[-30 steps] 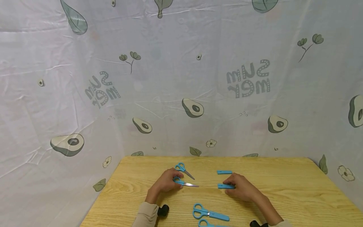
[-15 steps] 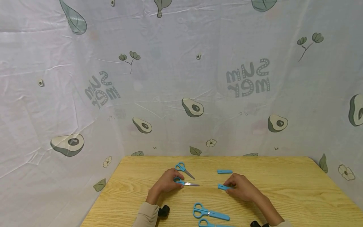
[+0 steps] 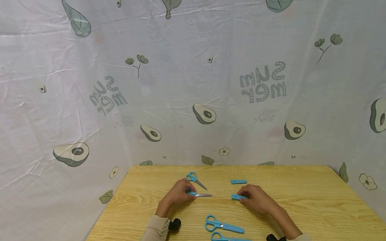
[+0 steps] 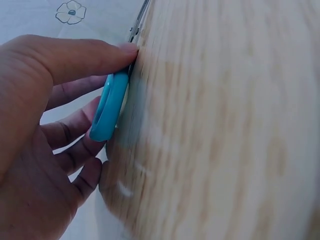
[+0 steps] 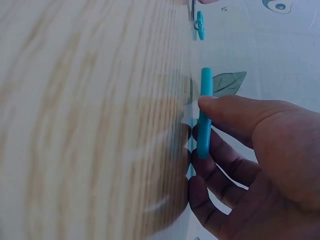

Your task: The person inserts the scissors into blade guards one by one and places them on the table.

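Observation:
My left hand [image 3: 179,192] pinches a pair of scissors [image 3: 204,195] by its blue handle, the bare blades pointing right. In the left wrist view the thumb presses the blue handle [image 4: 111,107] near the pivot. To the right, my right hand [image 3: 256,199] holds a blue scissors cover [image 3: 236,197] between thumb and fingers, its slotted end facing the blade tips, with a gap between them. The right wrist view shows the thumb across this cover [image 5: 205,127]. Just beyond the left hand lie other uncovered scissors [image 3: 196,181]; beyond the right hand lies another blue cover [image 3: 239,181].
Two more scissors, their blades in blue covers, lie nearer on the wooden table [image 3: 301,187]: one [image 3: 229,228] whole in view, the other [image 3: 221,237] cut off by the bottom edge. A printed curtain [image 3: 169,90] hangs behind the table.
The held scissors have shifted slightly right and away from me. The cover in my right hand has tilted a little, with more of it behind the fingers. The things lying on the table have stayed put.

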`<state>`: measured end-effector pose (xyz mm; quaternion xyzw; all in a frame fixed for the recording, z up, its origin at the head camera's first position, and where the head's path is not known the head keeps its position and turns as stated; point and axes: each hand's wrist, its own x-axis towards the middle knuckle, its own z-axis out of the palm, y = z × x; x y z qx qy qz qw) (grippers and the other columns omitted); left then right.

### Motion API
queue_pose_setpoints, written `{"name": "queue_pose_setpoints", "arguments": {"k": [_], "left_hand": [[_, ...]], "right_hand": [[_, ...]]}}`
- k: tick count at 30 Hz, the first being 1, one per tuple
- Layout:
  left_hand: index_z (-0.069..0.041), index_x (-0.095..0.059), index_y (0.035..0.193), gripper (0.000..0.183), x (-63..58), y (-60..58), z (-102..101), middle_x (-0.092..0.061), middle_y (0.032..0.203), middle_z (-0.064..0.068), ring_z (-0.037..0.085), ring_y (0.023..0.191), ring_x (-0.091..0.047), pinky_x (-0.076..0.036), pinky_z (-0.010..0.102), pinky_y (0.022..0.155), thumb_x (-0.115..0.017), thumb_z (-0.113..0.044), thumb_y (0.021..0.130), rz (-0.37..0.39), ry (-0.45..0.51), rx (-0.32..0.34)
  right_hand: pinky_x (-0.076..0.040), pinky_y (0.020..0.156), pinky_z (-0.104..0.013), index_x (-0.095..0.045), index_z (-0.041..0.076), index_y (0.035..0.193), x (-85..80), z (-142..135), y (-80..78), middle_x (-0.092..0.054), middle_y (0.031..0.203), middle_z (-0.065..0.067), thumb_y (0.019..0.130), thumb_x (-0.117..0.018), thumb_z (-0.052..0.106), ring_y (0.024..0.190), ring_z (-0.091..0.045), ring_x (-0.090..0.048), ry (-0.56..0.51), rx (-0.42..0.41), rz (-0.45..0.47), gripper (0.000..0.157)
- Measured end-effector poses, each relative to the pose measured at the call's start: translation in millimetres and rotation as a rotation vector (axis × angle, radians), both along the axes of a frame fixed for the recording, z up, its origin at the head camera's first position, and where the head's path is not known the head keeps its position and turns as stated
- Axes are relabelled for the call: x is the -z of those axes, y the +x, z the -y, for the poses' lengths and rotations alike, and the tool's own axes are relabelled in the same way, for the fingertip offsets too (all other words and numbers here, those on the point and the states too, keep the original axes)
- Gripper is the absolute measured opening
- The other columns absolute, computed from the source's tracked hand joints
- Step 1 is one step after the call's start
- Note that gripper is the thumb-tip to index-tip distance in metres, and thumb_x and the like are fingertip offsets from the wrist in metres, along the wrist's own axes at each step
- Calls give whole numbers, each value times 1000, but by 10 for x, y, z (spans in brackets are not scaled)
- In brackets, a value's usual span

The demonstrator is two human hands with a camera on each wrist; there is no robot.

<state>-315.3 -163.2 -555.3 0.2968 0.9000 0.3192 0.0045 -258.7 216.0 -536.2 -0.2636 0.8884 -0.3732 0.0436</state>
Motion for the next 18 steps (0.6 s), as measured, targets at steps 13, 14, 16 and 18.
{"name": "queue_pose_setpoints", "arguments": {"k": [13,14,16,18], "left_hand": [[-17,-78,92,10,-63,-8,17,-73,96,-5,10,95,-67,-59,27,86,-88,-16,89,48,33,19],[-18,-78,92,10,-63,-8,22,-73,96,-6,8,94,-67,-59,26,86,-88,-16,89,49,40,18],[-18,-77,92,11,-61,-6,31,-73,95,-7,5,92,-66,-59,25,84,-87,-16,90,54,50,17],[-17,-77,92,11,-61,-2,35,-74,96,-5,5,90,-66,-58,25,83,-87,-15,89,58,61,12]], "right_hand": [[-57,76,-24,-68,4,123,37,-6,-11,-75,110,-4,106,-70,20,94,-8,-68,-25,12,24,24],[-57,76,-24,-68,4,124,36,-10,-13,-75,110,-4,106,-70,20,95,-8,-69,-28,11,28,24],[-57,75,-24,-68,4,123,35,-16,-12,-75,110,-5,105,-70,19,94,-7,-69,-31,6,26,24],[-57,74,-24,-69,4,122,35,-20,-8,-75,108,-5,105,-71,19,91,-6,-68,-32,-1,10,23]]}}
